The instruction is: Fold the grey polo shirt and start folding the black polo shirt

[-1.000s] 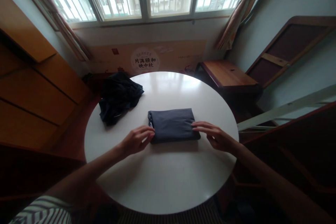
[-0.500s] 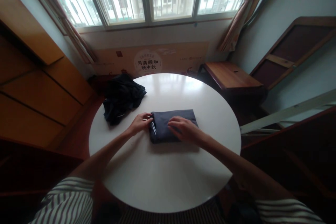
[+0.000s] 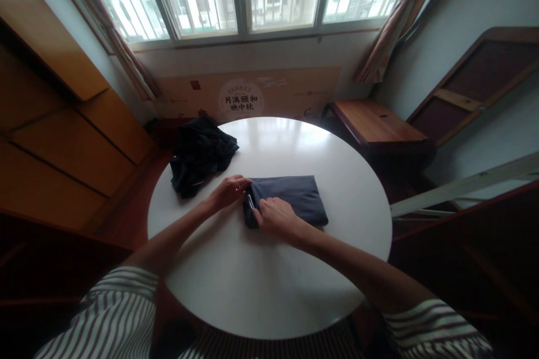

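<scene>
A dark grey garment [image 3: 301, 193], folded into a flat rectangle, lies in front of me on the round white table [image 3: 269, 286]. White stripes show at its left end, where the layers look darker. My left hand [image 3: 229, 190] pinches the garment's far left corner between thumb and fingers. Closer to me, my right hand [image 3: 278, 216] presses on the left part of the garment, its fingers curled at the edge beside the white stripes. Whether the right fingertips grip cloth there is hard to see, but they are closed against it.
A crumpled heap of black clothing [image 3: 202, 151] lies at the table's far left edge. Behind the table stand a low wooden stool or side table [image 3: 374, 120] at the right and a printed panel [image 3: 278, 90] under the window. Wooden cabinets [image 3: 76, 134] line the left.
My right hand has moved left and nearer, from the garment's middle to its left end. My left hand has shifted slightly away to the far left corner. The view has shifted a little.
</scene>
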A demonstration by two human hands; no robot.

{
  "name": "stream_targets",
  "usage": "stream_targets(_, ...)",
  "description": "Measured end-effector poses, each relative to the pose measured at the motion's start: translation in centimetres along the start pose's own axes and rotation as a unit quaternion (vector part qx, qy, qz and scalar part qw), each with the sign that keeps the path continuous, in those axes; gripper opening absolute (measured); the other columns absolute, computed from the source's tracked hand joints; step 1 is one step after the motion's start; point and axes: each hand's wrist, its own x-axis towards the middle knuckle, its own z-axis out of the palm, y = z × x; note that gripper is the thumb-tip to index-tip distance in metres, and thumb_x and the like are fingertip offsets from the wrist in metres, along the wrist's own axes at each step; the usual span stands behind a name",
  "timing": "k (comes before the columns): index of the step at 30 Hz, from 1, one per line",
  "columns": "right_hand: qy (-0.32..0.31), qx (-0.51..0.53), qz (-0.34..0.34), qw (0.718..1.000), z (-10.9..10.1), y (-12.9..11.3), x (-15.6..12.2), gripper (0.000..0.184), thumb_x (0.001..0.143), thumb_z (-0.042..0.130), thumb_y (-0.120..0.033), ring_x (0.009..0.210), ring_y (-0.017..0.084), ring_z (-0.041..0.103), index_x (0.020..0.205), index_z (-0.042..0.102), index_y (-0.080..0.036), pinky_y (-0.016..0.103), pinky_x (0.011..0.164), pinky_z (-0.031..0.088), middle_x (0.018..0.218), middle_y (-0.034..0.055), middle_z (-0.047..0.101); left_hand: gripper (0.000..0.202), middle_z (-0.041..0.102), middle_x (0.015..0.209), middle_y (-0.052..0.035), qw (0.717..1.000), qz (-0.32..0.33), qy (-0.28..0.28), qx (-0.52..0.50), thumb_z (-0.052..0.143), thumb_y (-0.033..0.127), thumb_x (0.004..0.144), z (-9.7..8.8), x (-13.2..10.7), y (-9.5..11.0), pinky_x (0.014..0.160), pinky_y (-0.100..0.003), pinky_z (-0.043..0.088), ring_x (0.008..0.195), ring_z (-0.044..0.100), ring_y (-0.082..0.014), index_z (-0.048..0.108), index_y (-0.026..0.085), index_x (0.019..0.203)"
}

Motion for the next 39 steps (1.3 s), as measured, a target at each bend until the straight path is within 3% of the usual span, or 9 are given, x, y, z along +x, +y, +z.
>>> stream_targets(4, -0.025, 0.018, -0.036, 0.999, -0.9, -0.3, 0.3, 0.028, 0.094, 0.041, -0.016, 0.089, 0.025, 0.069, 0.096, 0.069, -0.013, 0.030, 0.073, 0.046, 0.098, 0.0138, 0.073, 0.025, 0.073, 0.090, -0.0075, 0.988, -0.099, 0.038, -0.114, 0.053, 0.025, 0.090, 0.7, 0.0, 0.7, 0.071, -0.027, 0.053, 0.081, 0.068, -0.0194, 0.073, 0.016, 0.101)
stream_targets(11, 0.030, 0.057, -0.087, 0.994, -0.1, -0.3, 1.0, 0.028, 0.099, 0.041, -0.025, 0.084, 0.023, 0.069, 0.087, 0.065, -0.015, 0.027, 0.069, 0.042, 0.092, 0.0111, 0.073, 0.029, 0.071, 0.076, -0.0066, 0.920, -0.259, 0.032, -0.292, 0.065, 0.039, 0.076, 0.4, 1.0, 0.8, 0.064, -0.027, 0.050, 0.071, 0.066, -0.0188, 0.073, 0.013, 0.084)
stream_targets(15, 0.019, 0.062, -0.132, 0.989, 0.7, -0.2, 1.7, 0.031, 0.102, 0.038, -0.026, 0.082, 0.021, 0.068, 0.091, 0.064, -0.014, 0.027, 0.069, 0.041, 0.092, 0.0122, 0.073, 0.048, 0.067, 0.072, -0.0050, 0.875, -0.320, 0.016, -0.362, 0.068, 0.052, 0.077, 0.1, 1.5, 1.3, 0.054, -0.024, 0.044, 0.061, 0.061, -0.0149, 0.066, 0.011, 0.101)
stream_targets(22, 0.072, 0.107, -0.194, 0.973, -2.7, 5.3, 5.3, 0.024, 0.090, 0.050, -0.013, 0.093, 0.023, 0.066, 0.103, 0.070, -0.015, 0.031, 0.081, 0.048, 0.101, 0.0113, 0.072, 0.057, 0.064, 0.112, -0.0157, 0.966, -0.224, 0.071, -0.110, 0.065, 0.055, 0.082, 0.3, -2.2, 5.9, 0.091, -0.042, 0.051, 0.102, 0.063, -0.0284, 0.059, 0.014, 0.121)
stream_targets(26, 0.036, 0.138, -0.294, 0.945, -3.0, 8.5, 9.1, 0.066, 0.074, 0.048, 0.005, 0.129, 0.023, 0.050, 0.135, 0.057, -0.018, 0.037, 0.106, 0.040, 0.142, 0.0113, 0.054, 0.063, 0.059, 0.124, -0.0161, 0.985, -0.169, 0.016, -0.041, 0.068, 0.047, 0.082, 0.7, -4.3, 8.0, 0.102, -0.047, 0.046, 0.115, 0.058, -0.0316, 0.053, 0.016, 0.135)
stream_targets(29, -0.035, 0.160, -0.336, 0.928, -2.2, 9.6, 11.0, 0.065, 0.071, 0.052, 0.004, 0.126, 0.023, 0.053, 0.132, 0.060, -0.016, 0.037, 0.105, 0.042, 0.138, 0.0130, 0.056, 0.052, 0.060, 0.127, -0.0135, 0.987, -0.127, -0.001, -0.101, 0.062, 0.032, 0.087, 0.7, -3.8, 6.7, 0.102, -0.043, 0.047, 0.115, 0.058, -0.0272, 0.051, 0.019, 0.137)
stream_targets(33, -0.032, 0.189, -0.322, 0.927, -2.1, 11.6, 11.2, 0.030, 0.077, 0.059, -0.009, 0.096, 0.020, 0.064, 0.102, 0.074, -0.014, 0.032, 0.090, 0.049, 0.109, 0.0110, 0.067, 0.043, 0.064, 0.125, -0.0108, 0.967, -0.084, -0.042, -0.235, 0.061, 0.028, 0.089, 0.1, -1.7, 3.4, 0.094, -0.038, 0.054, 0.111, 0.063, -0.0235, 0.057, 0.021, 0.132)
stream_targets(36, -0.003, 0.197, -0.283, 0.939, -2.5, 13.9, 9.8, 0.014, 0.082, 0.063, -0.021, 0.078, 0.017, 0.061, 0.084, 0.074, -0.014, 0.029, 0.077, 0.050, 0.092, 0.0086, 0.066, 0.028, 0.069, 0.115, -0.0104, 0.966, -0.061, 0.004, -0.249, 0.062, 0.033, 0.090, -0.2, -0.4, 2.2, 0.092, -0.037, 0.056, 0.104, 0.067, -0.0220, 0.068, 0.018, 0.113)
stream_targets(39, 0.024, 0.229, -0.252, 0.940, -2.0, 15.3, 8.0, 0.024, 0.087, 0.060, -0.033, 0.077, 0.017, 0.061, 0.080, 0.073, -0.013, 0.029, 0.073, 0.049, 0.091, 0.0094, 0.066, 0.023, 0.072, 0.104, -0.0097, 0.976, -0.057, 0.053, -0.205, 0.066, 0.038, 0.088, -0.1, 0.2, 2.1, 0.087, -0.036, 0.058, 0.095, 0.068, -0.0206, 0.074, 0.018, 0.093)
